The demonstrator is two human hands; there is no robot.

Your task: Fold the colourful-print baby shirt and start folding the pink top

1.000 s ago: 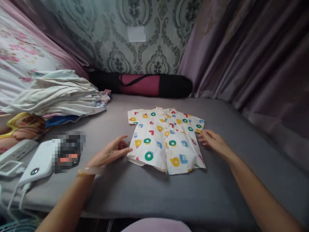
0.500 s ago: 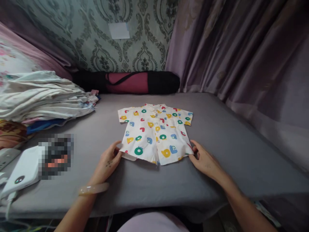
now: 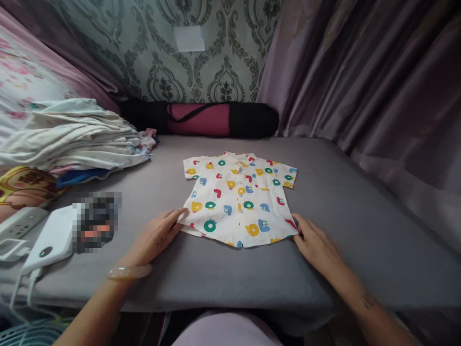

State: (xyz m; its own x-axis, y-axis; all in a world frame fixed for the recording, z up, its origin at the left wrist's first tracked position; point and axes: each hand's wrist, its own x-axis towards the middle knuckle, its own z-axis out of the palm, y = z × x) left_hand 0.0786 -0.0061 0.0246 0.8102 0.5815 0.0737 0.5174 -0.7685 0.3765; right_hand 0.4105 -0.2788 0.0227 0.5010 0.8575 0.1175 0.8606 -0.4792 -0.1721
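A small white short-sleeved shirt (image 3: pixel 239 197) printed with red, green, yellow and blue shapes lies flat, front up, on the grey padded surface (image 3: pixel 223 274). My left hand (image 3: pixel 156 234) is at the shirt's lower left corner, with thumb and fingers closed on the hem. A pale bangle (image 3: pixel 128 272) circles that wrist. My right hand (image 3: pixel 314 241) is at the lower right corner, its fingers curled onto the hem there. Both forearms rest low over the front edge.
A pile of folded pale cloth (image 3: pixel 72 137) lies at the left. A white power bank (image 3: pixel 46 242) with a cable and a power strip (image 3: pixel 18 223) sit at the near left. A black and maroon rolled bag (image 3: pixel 201 118) lies along the patterned wall. Purple curtains (image 3: pixel 378 86) hang at the right.
Both hands slid from the shirt's sides down to its bottom corners and took the hem. The hem, slightly lifted and open before, now lies flat and straight.
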